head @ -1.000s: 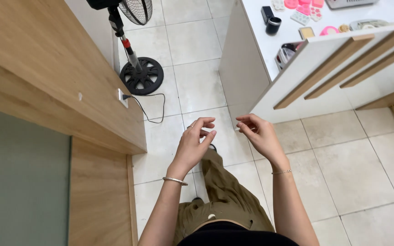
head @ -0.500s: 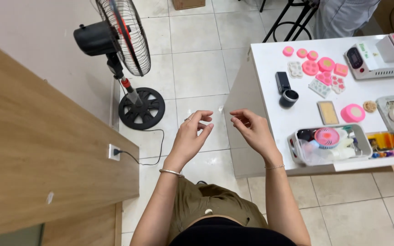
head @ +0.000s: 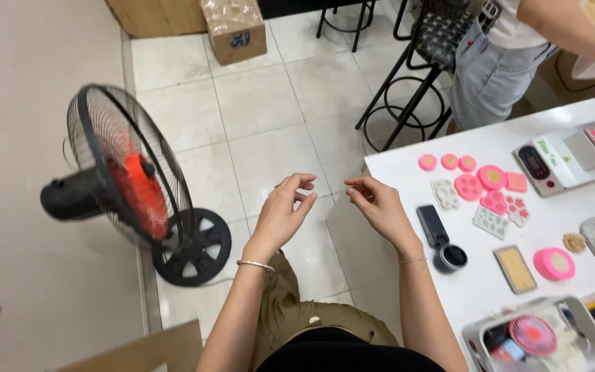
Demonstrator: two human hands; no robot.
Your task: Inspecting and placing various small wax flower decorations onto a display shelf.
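Note:
My left hand (head: 284, 213) and my right hand (head: 380, 207) are raised side by side over the tiled floor, just off the left corner of a white table (head: 480, 282). Their fingertips point toward each other, a small gap apart. The fingers of each hand curl in toward the thumb. I cannot make out anything between them. The left hand wears a ring and a wrist bangle. On the table beside my right hand lie a black handheld device (head: 434, 226) and several pink and white silicone moulds (head: 492, 178).
A black standing fan (head: 132, 186) with red blades stands at the left by the wall. Another person (head: 511, 55) stands at the table's far side beside black stools (head: 408, 89). A scale (head: 542, 162), a clear bin (head: 538, 337) and a cardboard box (head: 234, 27) are around.
My view has swung up from the wooden cabinet and floor to the fan and table. Both hands keep the same raised pose; the small white bit seen at my left fingertips no longer shows.

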